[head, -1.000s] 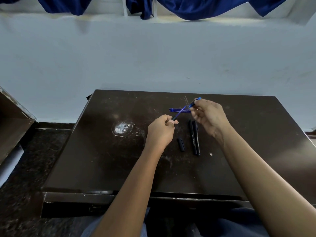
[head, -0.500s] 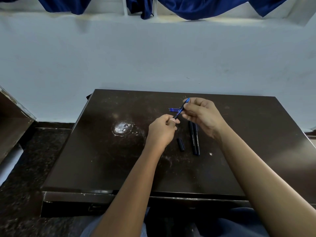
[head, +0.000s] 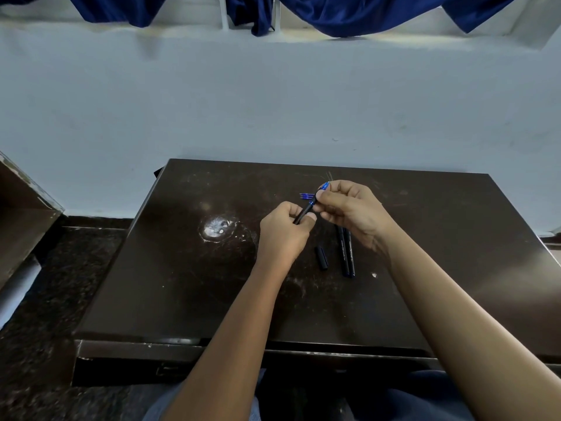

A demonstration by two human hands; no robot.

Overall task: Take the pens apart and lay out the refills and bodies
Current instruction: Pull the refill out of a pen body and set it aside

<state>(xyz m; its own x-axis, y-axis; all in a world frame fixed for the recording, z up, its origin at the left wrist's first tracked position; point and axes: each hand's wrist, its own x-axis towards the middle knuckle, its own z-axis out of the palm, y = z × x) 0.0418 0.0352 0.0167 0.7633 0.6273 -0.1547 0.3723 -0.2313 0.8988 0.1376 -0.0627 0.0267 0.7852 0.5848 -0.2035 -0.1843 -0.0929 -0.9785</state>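
Dark and scratched, the table [head: 158,268] stands against a pale blue wall [head: 273,101], with blue curtains [head: 379,13] hanging along the top and a speckled dark floor [head: 36,344] to its left. A whitish worn patch [head: 217,229] marks the tabletop left of centre.

Nearest the front edge, two bare forearms reach in over the table, with blue-clad knees showing below it. Right of centre lie three loose black pieces: one short cap [head: 321,258], and just beside it two long pen bodies [head: 346,253] side by side, touching or nearly so, pointing toward the far edge. Their far ends are hidden under the right wrist.

Above these, the two hands meet over the middle of the table and share one pen [head: 309,206]. The left hand [head: 283,235] is curled closed around the black lower end. The right hand [head: 352,208] is pinched closed on the blue upper end, whose tip pokes out past the fingers toward the far edge. The pen slants up and to the right between them, clear of the table.

Just behind the hands, toward the far edge, blue refills [head: 306,196] lie flat and parallel, pointing left; three ends seem visible, though the rest is hidden by the right hand.
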